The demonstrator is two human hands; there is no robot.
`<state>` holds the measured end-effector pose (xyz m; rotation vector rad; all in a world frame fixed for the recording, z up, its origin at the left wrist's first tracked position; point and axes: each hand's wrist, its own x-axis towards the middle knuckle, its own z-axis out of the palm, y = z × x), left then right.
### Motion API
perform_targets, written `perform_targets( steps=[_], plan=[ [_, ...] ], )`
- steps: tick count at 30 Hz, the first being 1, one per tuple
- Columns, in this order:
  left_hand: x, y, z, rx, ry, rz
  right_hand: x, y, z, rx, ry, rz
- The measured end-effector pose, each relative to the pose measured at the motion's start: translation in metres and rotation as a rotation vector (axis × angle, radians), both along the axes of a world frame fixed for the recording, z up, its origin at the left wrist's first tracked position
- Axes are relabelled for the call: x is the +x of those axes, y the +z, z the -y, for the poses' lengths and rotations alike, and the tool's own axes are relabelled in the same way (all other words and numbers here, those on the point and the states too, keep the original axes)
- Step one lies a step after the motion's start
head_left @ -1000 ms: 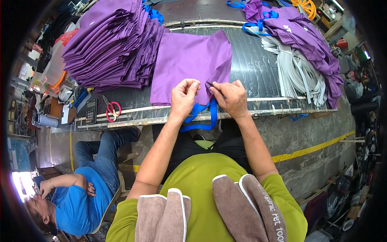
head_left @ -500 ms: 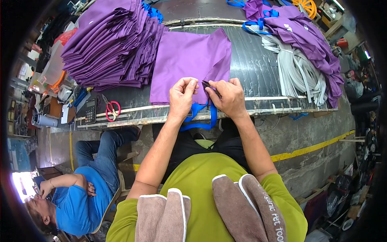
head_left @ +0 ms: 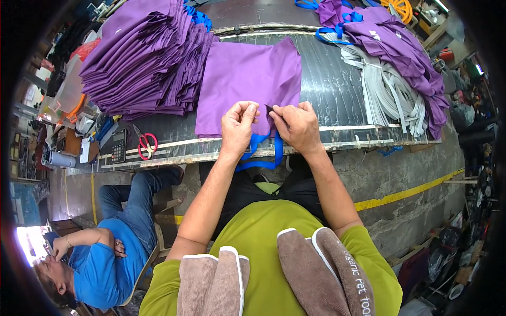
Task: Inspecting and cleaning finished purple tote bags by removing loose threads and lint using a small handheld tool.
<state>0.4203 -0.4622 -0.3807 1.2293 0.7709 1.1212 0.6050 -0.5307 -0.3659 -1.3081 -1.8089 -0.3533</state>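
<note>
Where flat purple cloth [head_left: 242,73] lies, your right hand [head_left: 298,125] pinches a pointed black piece [head_left: 269,110].
Left hand [head_left: 237,128] over cloth: fingertips together, contents unclear.

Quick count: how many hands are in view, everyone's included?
4. At the near edge of the purple fabric: the left hand, and the right hand pinching a small dark object. Lower left, a seated person: one hand near the face, the other hand, partly hidden, by an elbow.

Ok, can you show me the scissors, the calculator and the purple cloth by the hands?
Scissors [head_left: 141,138]: head view, where blades meet handles.
Calculator [head_left: 119,148]: head view, on its keys.
Purple cloth [head_left: 240,76]: head view, middle of its broad face.
</note>
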Motion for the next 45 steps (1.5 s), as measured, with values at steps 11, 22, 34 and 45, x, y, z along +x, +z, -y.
perform_targets(
  steps=[11,22,34,45],
  plan=[
    [-0.074,-0.024,-0.025,0.533,0.489,-0.616,0.019,-0.004,0.012,-0.229,-0.294,-0.206],
    [-0.133,-0.067,-0.009,0.774,0.159,-0.81,0.069,-0.066,0.061,-0.355,-0.631,-0.062],
    [-0.113,-0.04,-0.002,0.944,0.216,-1.041,0.058,-0.076,-0.008,-0.4,-0.344,-0.033],
    [-0.104,-0.069,-0.012,0.238,0.407,-0.195,-0.047,-0.032,-0.021,-0.626,0.135,-0.477]
  ],
)
